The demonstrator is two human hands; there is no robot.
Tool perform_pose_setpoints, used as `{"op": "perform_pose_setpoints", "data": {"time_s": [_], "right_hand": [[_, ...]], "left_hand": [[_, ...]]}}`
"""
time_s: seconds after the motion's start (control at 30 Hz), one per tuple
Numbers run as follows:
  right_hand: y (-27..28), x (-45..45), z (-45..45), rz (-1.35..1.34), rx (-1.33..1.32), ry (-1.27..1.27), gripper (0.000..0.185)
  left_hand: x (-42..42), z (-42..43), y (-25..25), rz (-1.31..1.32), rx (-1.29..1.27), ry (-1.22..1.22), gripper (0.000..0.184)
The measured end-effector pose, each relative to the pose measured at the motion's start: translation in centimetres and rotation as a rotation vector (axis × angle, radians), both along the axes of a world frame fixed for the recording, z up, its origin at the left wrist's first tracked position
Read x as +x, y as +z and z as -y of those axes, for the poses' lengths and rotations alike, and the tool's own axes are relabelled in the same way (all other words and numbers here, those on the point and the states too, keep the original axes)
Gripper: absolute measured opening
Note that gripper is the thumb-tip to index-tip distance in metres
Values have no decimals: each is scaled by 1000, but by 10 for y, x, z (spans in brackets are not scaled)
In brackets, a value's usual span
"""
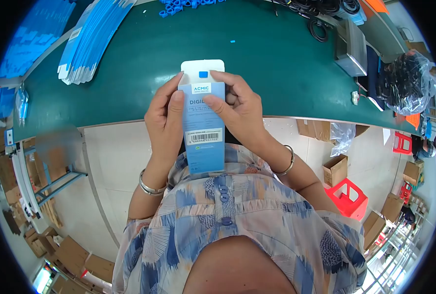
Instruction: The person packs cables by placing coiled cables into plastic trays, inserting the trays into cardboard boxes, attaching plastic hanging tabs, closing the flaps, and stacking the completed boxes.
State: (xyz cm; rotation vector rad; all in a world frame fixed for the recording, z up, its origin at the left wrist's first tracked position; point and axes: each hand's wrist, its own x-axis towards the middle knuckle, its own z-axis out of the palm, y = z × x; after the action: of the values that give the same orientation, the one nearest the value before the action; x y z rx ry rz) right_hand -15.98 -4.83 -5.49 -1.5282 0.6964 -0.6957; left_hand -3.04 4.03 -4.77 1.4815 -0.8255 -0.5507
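Observation:
Between my two hands is a tall, narrow blue carton (204, 156), printed with "ACMIC" and a barcode label. Its white top flap (203, 64) stands raised at the far end, with a small blue patch on it. My left hand (165, 110) grips the carton's left edge, the thumb lying along the side. On the other side, my right hand (237, 105) holds the upper right edge, its thumb pressed on the front face and its index finger by the flap. The lower end of the carton reaches over the table edge towards my shirt.
A stack of flat blue cartons (88, 46) lies at the left of the green table (277, 73). Blue rings (179, 6) sit at the far edge, and black cables (321, 10) lie far right. A metal box (350, 46) and plastic bag (409, 81) are at the right.

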Motion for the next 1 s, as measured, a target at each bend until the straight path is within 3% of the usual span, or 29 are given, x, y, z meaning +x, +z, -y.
{"op": "perform_pose_setpoints", "data": {"time_s": [0.1,0.3,0.47,0.63,0.8,1.0], "right_hand": [[-3,-5,11,-195,-259,122,46],[-8,-7,6,-130,-200,38,30],[-9,7,-2,67,-84,-236,17],[-4,-4,22,-20,-165,35,14],[3,-3,27,-54,102,111,14],[22,4,32,-200,-96,239,18]], "left_hand": [[19,-3,-1,-3,202,-181,27],[29,2,-10,-74,234,-169,21],[33,5,-12,-161,124,-109,14],[44,7,-10,-155,121,-284,12],[48,7,-7,-168,200,-310,14],[50,13,5,-136,254,-374,17]]}}
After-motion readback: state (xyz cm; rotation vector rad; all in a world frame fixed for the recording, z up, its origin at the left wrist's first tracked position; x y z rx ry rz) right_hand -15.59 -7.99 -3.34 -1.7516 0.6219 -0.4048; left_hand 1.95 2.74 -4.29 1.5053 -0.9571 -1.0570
